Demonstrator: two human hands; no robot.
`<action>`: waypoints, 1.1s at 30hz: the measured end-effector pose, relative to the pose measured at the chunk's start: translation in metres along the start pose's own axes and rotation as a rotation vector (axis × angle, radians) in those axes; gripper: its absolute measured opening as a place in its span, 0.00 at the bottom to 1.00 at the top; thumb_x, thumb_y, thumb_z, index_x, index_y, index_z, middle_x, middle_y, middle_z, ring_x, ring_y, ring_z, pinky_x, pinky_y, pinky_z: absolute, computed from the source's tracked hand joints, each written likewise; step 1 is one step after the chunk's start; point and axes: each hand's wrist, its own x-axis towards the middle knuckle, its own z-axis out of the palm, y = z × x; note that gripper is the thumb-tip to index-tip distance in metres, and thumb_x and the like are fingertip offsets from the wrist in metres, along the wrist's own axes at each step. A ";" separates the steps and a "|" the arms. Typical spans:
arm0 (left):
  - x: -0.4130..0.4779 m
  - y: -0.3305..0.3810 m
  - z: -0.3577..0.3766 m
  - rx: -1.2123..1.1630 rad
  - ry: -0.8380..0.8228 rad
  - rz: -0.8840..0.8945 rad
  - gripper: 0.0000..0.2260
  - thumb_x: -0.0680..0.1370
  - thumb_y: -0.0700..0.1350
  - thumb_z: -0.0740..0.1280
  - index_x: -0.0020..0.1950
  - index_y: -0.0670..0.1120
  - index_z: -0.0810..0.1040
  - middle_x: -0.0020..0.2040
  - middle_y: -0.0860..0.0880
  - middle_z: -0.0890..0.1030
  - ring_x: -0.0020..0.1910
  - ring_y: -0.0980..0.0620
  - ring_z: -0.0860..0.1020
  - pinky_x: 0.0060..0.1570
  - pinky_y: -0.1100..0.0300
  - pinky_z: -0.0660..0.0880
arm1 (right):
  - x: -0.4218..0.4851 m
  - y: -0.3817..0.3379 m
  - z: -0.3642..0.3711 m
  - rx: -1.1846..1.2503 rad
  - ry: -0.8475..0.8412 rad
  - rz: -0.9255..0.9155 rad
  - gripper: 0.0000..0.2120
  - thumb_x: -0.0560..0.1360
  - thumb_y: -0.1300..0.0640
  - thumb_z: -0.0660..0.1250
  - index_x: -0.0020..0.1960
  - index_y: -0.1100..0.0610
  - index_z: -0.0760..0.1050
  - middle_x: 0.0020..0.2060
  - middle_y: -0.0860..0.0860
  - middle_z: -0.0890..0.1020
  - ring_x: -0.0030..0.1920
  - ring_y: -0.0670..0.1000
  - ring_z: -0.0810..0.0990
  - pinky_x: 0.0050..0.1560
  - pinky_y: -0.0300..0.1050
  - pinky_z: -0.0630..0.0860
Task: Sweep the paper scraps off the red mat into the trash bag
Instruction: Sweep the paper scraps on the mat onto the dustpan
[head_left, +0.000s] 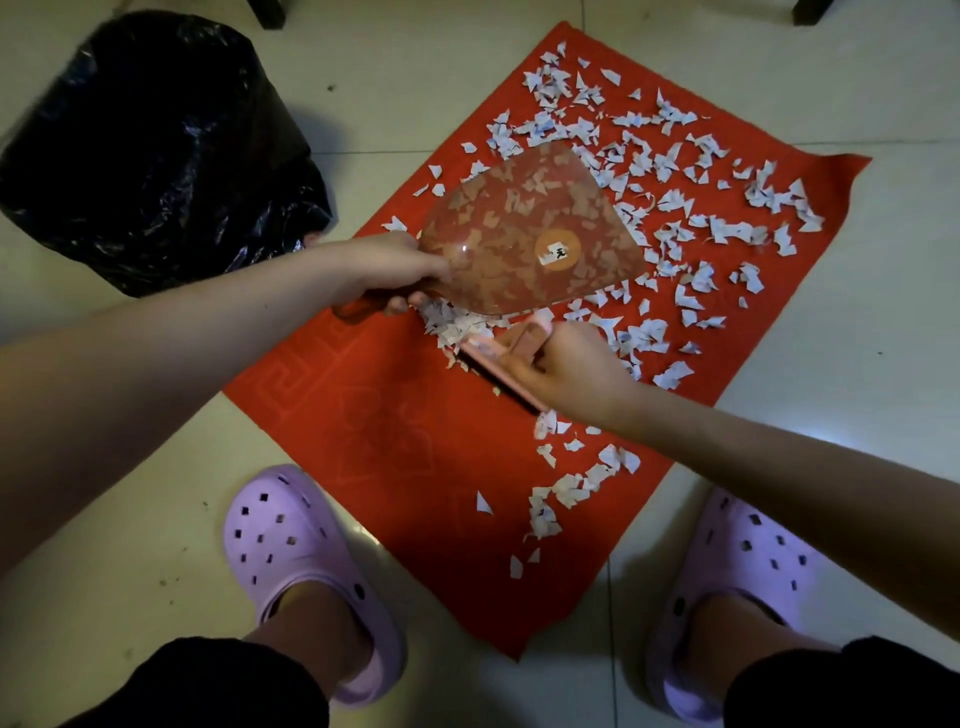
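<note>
A red mat (395, 415) lies on the tiled floor, its far and right parts strewn with white paper scraps (675, 171). My left hand (384, 270) grips the handle of a clear pinkish dustpan (524, 234), held tilted above the mat's middle, with scraps showing through it. My right hand (566, 369) grips a small pink brush (493, 358) just below the dustpan's near edge, against a small heap of scraps (457, 327). A black trash bag (156, 140) stands on the floor to the left of the mat.
My two feet in lilac clogs (301, 561) stand at the mat's near edge, one on each side of its corner. Dark furniture legs (270, 13) show at the top edge. Pale floor tiles (831, 364) surround the mat.
</note>
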 end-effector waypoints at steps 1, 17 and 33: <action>0.000 0.000 0.000 -0.013 0.003 0.005 0.06 0.77 0.45 0.64 0.44 0.43 0.74 0.24 0.49 0.71 0.19 0.54 0.64 0.21 0.67 0.64 | 0.002 0.003 -0.004 0.017 0.062 0.010 0.18 0.78 0.47 0.59 0.54 0.59 0.79 0.31 0.55 0.81 0.28 0.53 0.78 0.31 0.52 0.76; -0.001 0.006 0.001 -0.150 0.043 0.033 0.06 0.77 0.45 0.64 0.43 0.44 0.74 0.25 0.49 0.69 0.18 0.54 0.63 0.21 0.67 0.63 | -0.012 -0.007 0.007 0.529 -0.270 0.109 0.08 0.76 0.59 0.66 0.50 0.62 0.81 0.39 0.49 0.84 0.36 0.42 0.81 0.39 0.34 0.76; 0.007 0.006 0.008 -0.092 0.001 -0.002 0.08 0.78 0.46 0.64 0.52 0.42 0.73 0.26 0.49 0.70 0.20 0.54 0.64 0.20 0.66 0.64 | -0.031 0.012 0.030 0.070 -0.556 -0.170 0.13 0.78 0.50 0.62 0.55 0.55 0.80 0.34 0.53 0.82 0.31 0.50 0.80 0.32 0.45 0.78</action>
